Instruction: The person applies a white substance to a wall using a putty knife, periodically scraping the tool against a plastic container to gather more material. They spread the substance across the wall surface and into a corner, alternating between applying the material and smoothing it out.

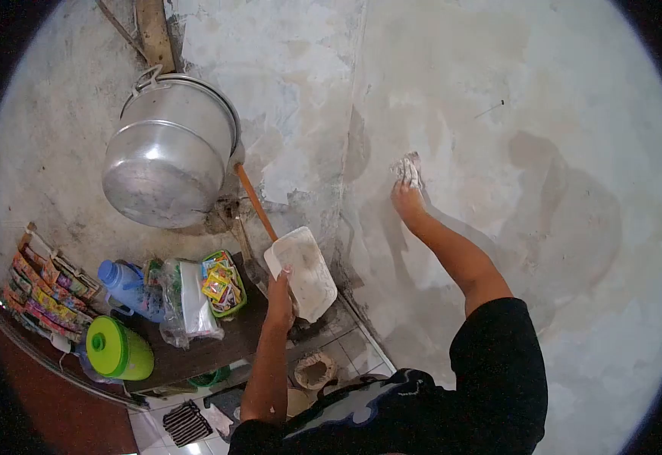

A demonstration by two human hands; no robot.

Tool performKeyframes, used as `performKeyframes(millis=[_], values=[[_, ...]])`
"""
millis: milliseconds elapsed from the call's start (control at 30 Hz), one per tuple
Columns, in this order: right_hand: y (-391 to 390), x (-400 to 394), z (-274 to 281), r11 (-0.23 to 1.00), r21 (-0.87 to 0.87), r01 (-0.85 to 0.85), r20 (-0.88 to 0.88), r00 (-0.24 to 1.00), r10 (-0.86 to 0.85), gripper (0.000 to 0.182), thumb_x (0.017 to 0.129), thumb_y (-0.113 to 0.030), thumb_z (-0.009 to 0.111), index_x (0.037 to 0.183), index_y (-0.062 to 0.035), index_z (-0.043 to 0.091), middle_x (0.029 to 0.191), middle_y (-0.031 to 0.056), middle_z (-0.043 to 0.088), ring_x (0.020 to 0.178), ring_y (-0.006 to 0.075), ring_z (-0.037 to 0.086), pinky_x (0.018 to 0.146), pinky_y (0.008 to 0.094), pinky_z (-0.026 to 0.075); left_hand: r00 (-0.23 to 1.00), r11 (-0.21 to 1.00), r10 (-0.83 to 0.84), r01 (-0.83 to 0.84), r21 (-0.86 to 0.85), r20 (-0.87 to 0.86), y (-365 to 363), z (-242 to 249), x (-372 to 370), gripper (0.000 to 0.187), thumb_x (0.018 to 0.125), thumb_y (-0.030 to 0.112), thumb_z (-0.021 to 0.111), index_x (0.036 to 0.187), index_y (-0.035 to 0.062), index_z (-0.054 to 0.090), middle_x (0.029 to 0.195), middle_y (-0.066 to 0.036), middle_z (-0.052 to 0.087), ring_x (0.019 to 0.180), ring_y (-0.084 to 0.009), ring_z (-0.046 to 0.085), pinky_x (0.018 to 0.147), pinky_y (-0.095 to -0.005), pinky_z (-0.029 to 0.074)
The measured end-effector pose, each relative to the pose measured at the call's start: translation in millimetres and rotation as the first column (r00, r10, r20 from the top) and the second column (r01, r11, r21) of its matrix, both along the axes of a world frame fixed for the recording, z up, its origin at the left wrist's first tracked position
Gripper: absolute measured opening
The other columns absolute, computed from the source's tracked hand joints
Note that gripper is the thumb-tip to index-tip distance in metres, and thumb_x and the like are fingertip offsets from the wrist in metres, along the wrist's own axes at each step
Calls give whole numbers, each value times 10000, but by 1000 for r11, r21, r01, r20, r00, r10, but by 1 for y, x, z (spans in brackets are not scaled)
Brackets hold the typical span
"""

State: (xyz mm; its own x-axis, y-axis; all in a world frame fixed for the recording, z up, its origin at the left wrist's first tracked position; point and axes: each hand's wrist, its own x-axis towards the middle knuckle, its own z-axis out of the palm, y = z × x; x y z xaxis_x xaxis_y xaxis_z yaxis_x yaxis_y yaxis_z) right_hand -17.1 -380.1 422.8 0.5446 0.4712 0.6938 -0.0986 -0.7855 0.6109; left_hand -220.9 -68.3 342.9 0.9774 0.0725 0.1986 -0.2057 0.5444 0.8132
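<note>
My left hand (281,294) grips the edge of a shallow white rectangular tub (308,277), its thumb over the rim and its inside smeared with pale residue. Stretched out to the wall (452,91), my right hand (408,197) presses a small flat grey-white piece (408,167) against the surface. White paste covers the fingers of that hand, and I cannot tell what the piece is. Patches of smooth pale coating and damp-looking grey show on the wall around it.
A large aluminium pot (168,152) hangs on the wall at upper left. Below it, a dark table (183,364) bears a blue jug (133,288), a green-lidded container (118,349), plastic bags (193,296) and a green basket (223,284) of sachets. A nail (501,102) sticks out of the wall.
</note>
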Motion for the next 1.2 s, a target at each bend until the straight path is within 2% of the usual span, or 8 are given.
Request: performKeyframes(millis=[67, 167, 300, 467, 700, 933, 1067, 1200], values=[[-8, 25, -31, 989, -80, 123, -363, 921, -144, 251, 808, -134, 513, 1007, -20, 614, 1071, 109, 607, 1103, 213, 534, 763, 383, 494, 997, 999, 6, -8, -32, -74, -3, -4, 8, 576, 885, 307, 513, 1336, 36, 278, 1248, -136, 432, 1131, -275, 468, 930, -419, 401], [26, 5, -23, 995, -103, 13, -543, 837, -68, 215, 804, -149, 528, 959, -53, 642, 1040, 106, 611, 1034, 229, 561, 742, 375, 473, 998, 995, 39, -44, -94, -57, 0, -4, 7, 568, 881, 315, 515, 1334, 57, 288, 1228, -133, 451, 1119, -281, 481, 929, -422, 408], [54, 12, -6, 999, -18, 45, -587, 808, -47, 178, 798, -159, 537, 919, -94, 650, 951, 68, 615, 935, 221, 580, 738, 365, 445, 997, 993, 69, -65, -100, 40, 10, -6, -6, 556, 872, 333, 519, 1314, 65, 314, 1192, -130, 482, 1080, -275, 513, 904, -418, 434], [50, 43, 35, 997, -40, -64, -187, 981, 56, 141, 801, -152, 543, 847, -120, 673, 865, 45, 643, 851, 188, 618, 664, 330, 456, 978, 977, 208, -208, -38, 0, 17, 9, -24, 642, 848, 495, 496, 1271, 25, 379, 1160, -143, 521, 1022, -284, 555, 863, -413, 477], [35, 59, -17, 985, -162, -61, -431, 902, -15, 148, 801, -139, 547, 860, -124, 682, 915, 59, 634, 888, 196, 616, 661, 322, 460, 987, 982, 162, -159, -99, 17, 7, 8, -11, 565, 885, 432, 464, 1272, 27, 386, 1150, -128, 530, 1021, -268, 559, 868, -414, 469], [53, 64, -6, 994, -85, -73, -338, 940, 40, 179, 805, -137, 534, 926, -119, 665, 938, 42, 631, 903, 192, 607, 702, 324, 458, 981, 973, 186, -191, -128, -47, 2, 12, -17, 508, 904, 376, 453, 1273, 34, 384, 1146, -124, 533, 1018, -253, 566, 872, -403, 470], [-1, 131, -72, 989, 113, -98, -415, 899, 137, 181, 813, -137, 524, 916, -118, 671, 935, 49, 633, 891, 193, 614, 678, 322, 465, 989, 977, 144, -146, -153, -28, 1, -1, -4, 509, 905, 372, 448, 1285, 42, 368, 1154, -127, 528, 1019, -256, 565, 870, -413, 474], [31, 60, -57, 991, -130, 19, -603, 792, -94, 207, 823, -138, 513, 966, -109, 660, 950, 52, 626, 892, 196, 602, 717, 334, 448, 975, 964, 221, -222, -145, -26, 8, -13, -13, 523, 892, 382, 466, 1282, 47, 369, 1145, -125, 534, 1011, -254, 571, 861, -412, 479]])
